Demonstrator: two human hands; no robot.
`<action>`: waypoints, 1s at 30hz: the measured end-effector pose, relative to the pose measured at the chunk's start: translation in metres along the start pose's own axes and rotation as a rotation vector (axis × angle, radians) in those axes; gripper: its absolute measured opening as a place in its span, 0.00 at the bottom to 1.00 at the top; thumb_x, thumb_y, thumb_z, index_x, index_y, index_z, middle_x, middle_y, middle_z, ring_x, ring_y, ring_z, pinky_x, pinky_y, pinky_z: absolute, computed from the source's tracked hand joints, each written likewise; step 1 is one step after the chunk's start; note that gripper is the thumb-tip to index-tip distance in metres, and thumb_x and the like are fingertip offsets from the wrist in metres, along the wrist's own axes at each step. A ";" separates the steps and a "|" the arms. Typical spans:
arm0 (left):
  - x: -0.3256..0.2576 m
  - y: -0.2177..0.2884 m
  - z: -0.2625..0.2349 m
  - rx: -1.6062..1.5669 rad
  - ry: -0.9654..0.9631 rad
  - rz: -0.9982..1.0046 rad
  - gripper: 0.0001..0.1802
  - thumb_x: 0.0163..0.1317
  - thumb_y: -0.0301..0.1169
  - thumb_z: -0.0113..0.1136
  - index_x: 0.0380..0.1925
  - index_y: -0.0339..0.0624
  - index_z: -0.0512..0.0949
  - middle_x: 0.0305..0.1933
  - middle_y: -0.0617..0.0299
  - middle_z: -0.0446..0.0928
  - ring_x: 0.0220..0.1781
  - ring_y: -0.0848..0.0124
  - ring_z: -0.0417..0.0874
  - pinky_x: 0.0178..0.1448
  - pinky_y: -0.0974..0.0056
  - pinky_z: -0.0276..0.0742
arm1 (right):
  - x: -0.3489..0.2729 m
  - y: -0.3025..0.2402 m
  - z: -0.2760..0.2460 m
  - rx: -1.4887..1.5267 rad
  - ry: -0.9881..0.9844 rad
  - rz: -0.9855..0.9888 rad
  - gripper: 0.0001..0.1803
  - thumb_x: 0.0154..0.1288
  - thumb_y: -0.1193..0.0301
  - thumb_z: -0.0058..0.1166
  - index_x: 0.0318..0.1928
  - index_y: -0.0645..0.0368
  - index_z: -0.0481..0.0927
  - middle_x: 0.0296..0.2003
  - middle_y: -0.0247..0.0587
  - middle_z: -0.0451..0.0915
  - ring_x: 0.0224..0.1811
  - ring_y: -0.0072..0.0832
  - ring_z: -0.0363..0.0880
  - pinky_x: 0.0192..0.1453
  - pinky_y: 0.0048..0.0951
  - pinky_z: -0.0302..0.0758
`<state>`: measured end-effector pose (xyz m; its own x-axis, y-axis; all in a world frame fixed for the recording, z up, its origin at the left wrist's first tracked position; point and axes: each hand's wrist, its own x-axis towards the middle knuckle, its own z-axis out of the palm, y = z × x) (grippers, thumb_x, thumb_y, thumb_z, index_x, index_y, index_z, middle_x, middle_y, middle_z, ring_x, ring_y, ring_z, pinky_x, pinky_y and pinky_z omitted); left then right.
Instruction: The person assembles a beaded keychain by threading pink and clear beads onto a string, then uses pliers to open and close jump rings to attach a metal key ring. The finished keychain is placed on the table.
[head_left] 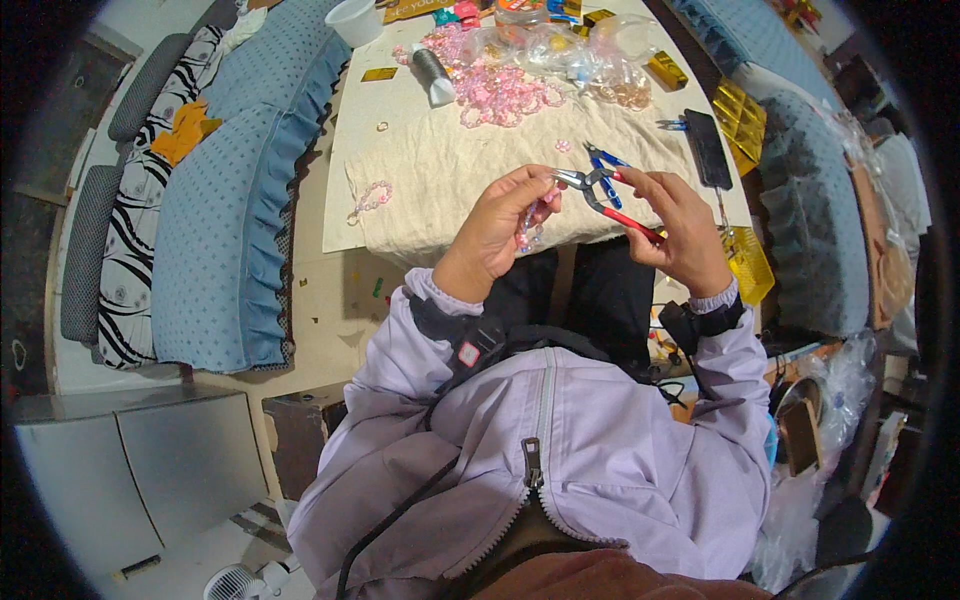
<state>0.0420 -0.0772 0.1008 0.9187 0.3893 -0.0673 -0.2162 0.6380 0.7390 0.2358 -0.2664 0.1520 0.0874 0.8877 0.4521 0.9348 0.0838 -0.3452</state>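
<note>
My left hand [502,228] pinches a small beaded strand [530,232] of pink and bluish beads, which dangles below the fingers. In my right hand [682,225] is a pair of red-handled pliers [602,192], its handles spread between thumb and fingers. The plier tips reach the left fingertips; what lies between the jaws is too small to make out. Beyond the hands, blue-handled pliers [606,165] lie on the cloth. A single pink beaded piece [563,146] rests near them, and a finished-looking bead loop [373,196] lies at the cloth's left.
A beige cloth [430,150] covers much of the table. Toward the back are a heap of pink bead strands [500,92], a dark spool [432,76], clear plastic bags [550,50] and a white tub [354,20]. A phone [708,148] lies at the right edge. Blue-covered sofas [225,210] flank the table.
</note>
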 end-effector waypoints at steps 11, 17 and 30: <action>-0.003 0.000 0.005 0.024 -0.011 0.012 0.08 0.74 0.31 0.58 0.46 0.39 0.78 0.36 0.65 0.79 0.37 0.80 0.79 0.41 0.76 0.73 | -0.002 0.002 0.000 0.025 0.013 -0.025 0.36 0.50 0.69 0.61 0.65 0.54 0.77 0.44 0.48 0.81 0.44 0.42 0.84 0.47 0.38 0.81; -0.002 0.001 0.001 0.036 -0.023 -0.008 0.09 0.74 0.31 0.59 0.48 0.37 0.78 0.36 0.64 0.78 0.37 0.79 0.78 0.40 0.75 0.73 | -0.005 0.002 0.001 0.083 -0.004 0.010 0.34 0.51 0.70 0.64 0.63 0.51 0.78 0.44 0.49 0.80 0.40 0.47 0.83 0.46 0.41 0.81; -0.001 -0.001 -0.002 0.093 -0.045 -0.014 0.09 0.75 0.31 0.57 0.47 0.36 0.78 0.37 0.64 0.78 0.37 0.78 0.77 0.42 0.75 0.73 | -0.010 0.001 0.001 0.218 -0.090 0.101 0.27 0.58 0.70 0.57 0.61 0.57 0.80 0.43 0.52 0.82 0.41 0.46 0.85 0.46 0.39 0.82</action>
<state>0.0406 -0.0770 0.0990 0.9357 0.3494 -0.0493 -0.1737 0.5777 0.7975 0.2350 -0.2745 0.1460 0.1366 0.9325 0.3342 0.8255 0.0793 -0.5588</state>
